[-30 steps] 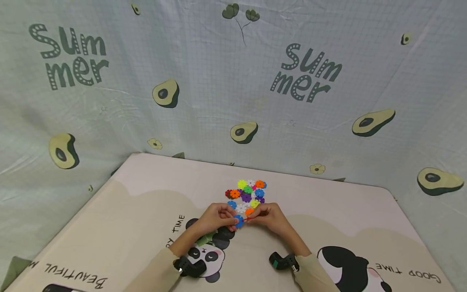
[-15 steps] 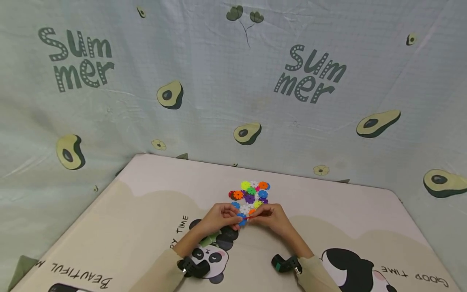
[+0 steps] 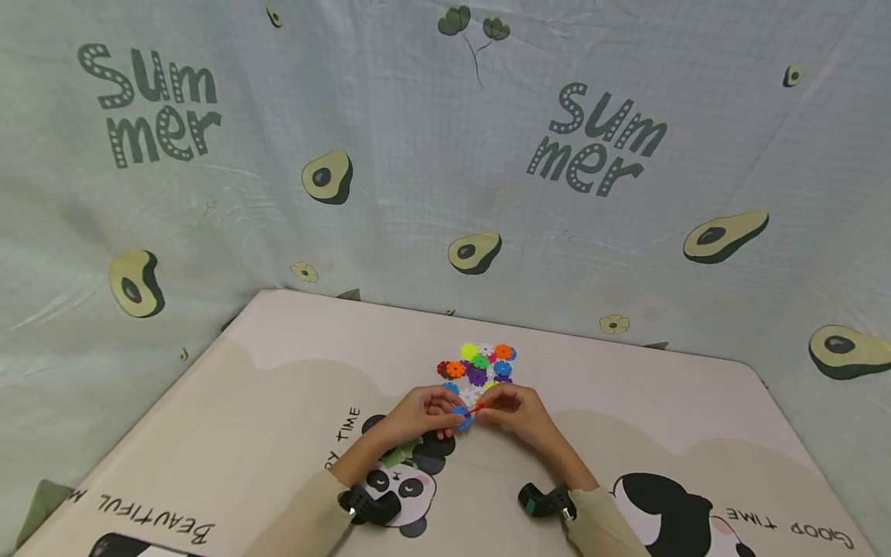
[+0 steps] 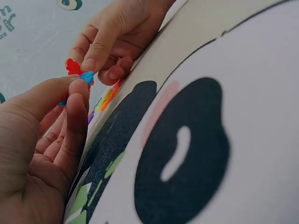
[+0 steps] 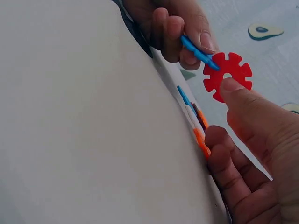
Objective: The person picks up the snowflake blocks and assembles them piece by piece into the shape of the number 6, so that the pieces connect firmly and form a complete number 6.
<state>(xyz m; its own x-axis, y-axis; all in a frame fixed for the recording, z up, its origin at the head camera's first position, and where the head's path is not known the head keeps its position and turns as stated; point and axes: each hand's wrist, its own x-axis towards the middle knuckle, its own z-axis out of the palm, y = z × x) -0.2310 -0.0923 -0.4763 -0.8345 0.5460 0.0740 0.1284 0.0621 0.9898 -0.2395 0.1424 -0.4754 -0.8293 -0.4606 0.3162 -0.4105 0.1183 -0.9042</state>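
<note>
Left hand (image 3: 420, 414) pinches blue disc (image 5: 198, 52), right hand (image 3: 513, 408) pinches red disc (image 5: 240, 71), rims meeting crosswise above surface (image 3: 487, 483) near the multicoloured discs (image 3: 476, 376), presumably angled thus so that slot faces slot.

The left hand (image 3: 422, 415) and right hand (image 3: 513, 410) face each other, just beside one another, each in a pinching grip. The right thumb (image 5: 250, 102) stretches forward into its grip, and the right fingers (image 5: 226, 163) curl beneath it. The left thumb (image 5: 201, 25) points toward the right grip, with bent fingers beside it. Behind each grip the wrist bends inward; the left forearm (image 3: 350, 466) and right forearm (image 3: 571, 466) slant outward and back.
</note>
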